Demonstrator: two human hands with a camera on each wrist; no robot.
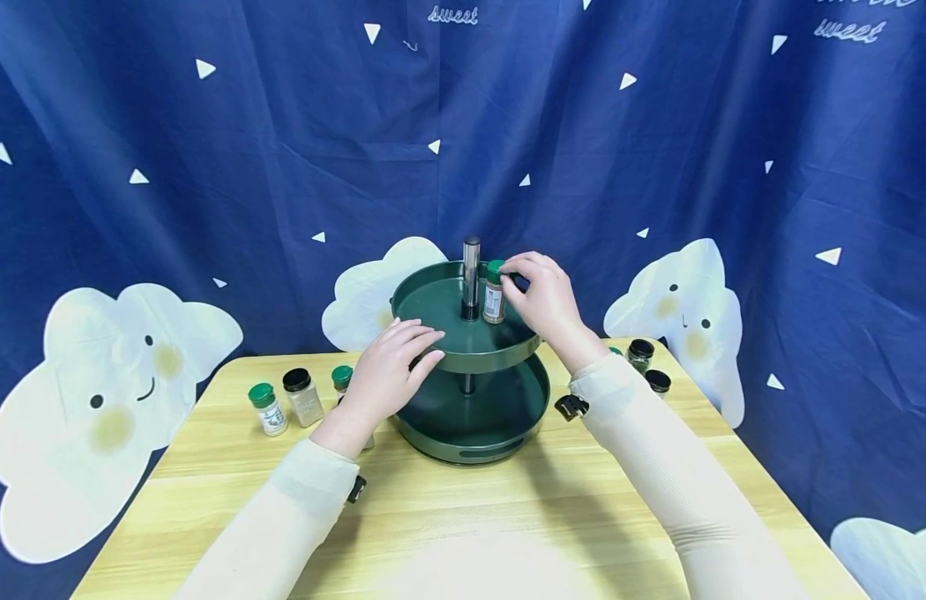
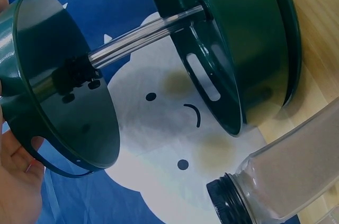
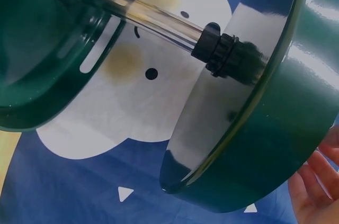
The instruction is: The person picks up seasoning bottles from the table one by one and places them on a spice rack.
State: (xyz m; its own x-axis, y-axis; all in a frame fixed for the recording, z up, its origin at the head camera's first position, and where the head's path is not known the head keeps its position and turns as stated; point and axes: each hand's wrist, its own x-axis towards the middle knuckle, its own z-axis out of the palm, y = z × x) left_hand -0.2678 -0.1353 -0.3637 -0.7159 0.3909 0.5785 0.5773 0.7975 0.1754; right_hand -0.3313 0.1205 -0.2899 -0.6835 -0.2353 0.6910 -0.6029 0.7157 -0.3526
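A two-tier dark green turntable stands on the table, its upper tray [image 1: 478,362] and lower tray [image 1: 432,446] joined by a chrome post [image 1: 471,271]. Beside the post on the upper tray is an upright spice jar [image 1: 494,303] with a green cap and a brownish filling. My right hand [image 1: 545,298] pinches this jar at its cap, thumb and fingertips together there. At the left front of the upper tray, my left hand [image 1: 387,367] reaches its extended fingers over the rim. The left wrist view shows fingers [image 2: 20,152] near the tray's handle slot.
Left of the turntable stand a green-capped shaker [image 1: 269,410], a black-capped jar [image 1: 303,398] and another green-capped jar [image 1: 342,378], partly behind my left hand. At the back right, black-capped jars [image 1: 640,355] stand near the table edge. A blue curtain [image 1: 297,167] hangs behind.
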